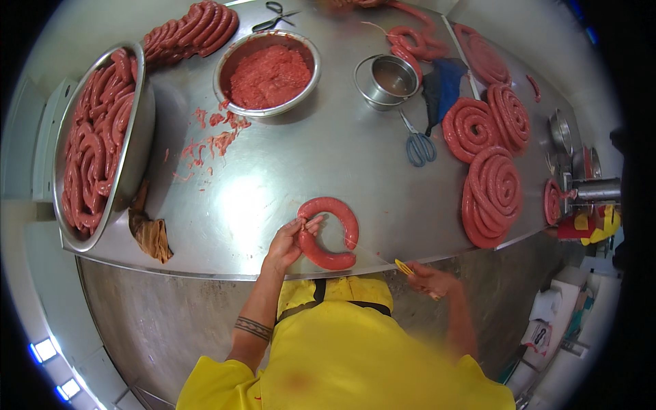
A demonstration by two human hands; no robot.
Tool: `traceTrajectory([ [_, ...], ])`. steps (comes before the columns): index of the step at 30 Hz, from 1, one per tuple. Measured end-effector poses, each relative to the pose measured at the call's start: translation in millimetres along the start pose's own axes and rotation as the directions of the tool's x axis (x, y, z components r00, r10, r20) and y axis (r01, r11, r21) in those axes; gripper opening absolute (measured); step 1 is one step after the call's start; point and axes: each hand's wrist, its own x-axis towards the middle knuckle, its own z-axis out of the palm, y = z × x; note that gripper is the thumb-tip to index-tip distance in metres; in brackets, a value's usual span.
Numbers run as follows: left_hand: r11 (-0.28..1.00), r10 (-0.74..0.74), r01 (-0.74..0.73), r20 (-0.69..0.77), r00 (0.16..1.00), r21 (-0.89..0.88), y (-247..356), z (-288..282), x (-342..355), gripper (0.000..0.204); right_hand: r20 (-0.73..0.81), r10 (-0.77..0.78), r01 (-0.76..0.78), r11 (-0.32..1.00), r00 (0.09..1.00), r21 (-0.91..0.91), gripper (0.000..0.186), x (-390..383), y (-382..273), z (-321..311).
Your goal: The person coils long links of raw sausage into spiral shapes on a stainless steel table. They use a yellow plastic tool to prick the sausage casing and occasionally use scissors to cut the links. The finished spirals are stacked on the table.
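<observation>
A thick raw sausage (339, 211), bent into an open ring, lies near the front edge of the steel table. My left hand (288, 240) pinches it at its left side, where it narrows between the fingers. A thin pale string (372, 253) runs from near the sausage's ends toward my right hand (430, 281), which is out past the table edge. Closed in that hand is a small yellow piece (404, 267) that looks like a string holder; its exact kind is not clear.
At left stand a large steel tub (145, 102) of sausages and a brown cloth (152, 234). Farther back are a bowl (316, 68) of ground meat, black scissors (273, 19) and a steel pot (365, 85). Blue-handled scissors (420, 148) and coiled sausages (492, 196) lie right. Another worker (594, 225) stands far right.
</observation>
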Motion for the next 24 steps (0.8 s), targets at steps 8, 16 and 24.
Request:
traceTrajectory([
  [8, -0.482, 0.644, -0.270, 0.546, 0.536, 0.834, -3.2, 32.0, -29.1, 0.008, -0.240, -0.823, 0.505, 0.517, 0.515, -0.691, 0.024, 124.5, -173.0, 91.5],
  [16, 0.408, 0.587, -0.427, 0.126, 0.800, 0.807, 2.8, 15.3, -35.7, 0.020, 0.244, -0.824, 0.793, 0.342, 0.511, -0.504, 0.018, 118.9, -242.7, 153.4],
  [24, 0.298, 0.550, -0.313, 0.106, 0.828, 0.902, 15.5, -2.8, -46.2, 0.025, -0.586, -0.809, 0.956, -0.209, -0.049, 0.208, 0.018, -29.1, -289.1, 9.2],
])
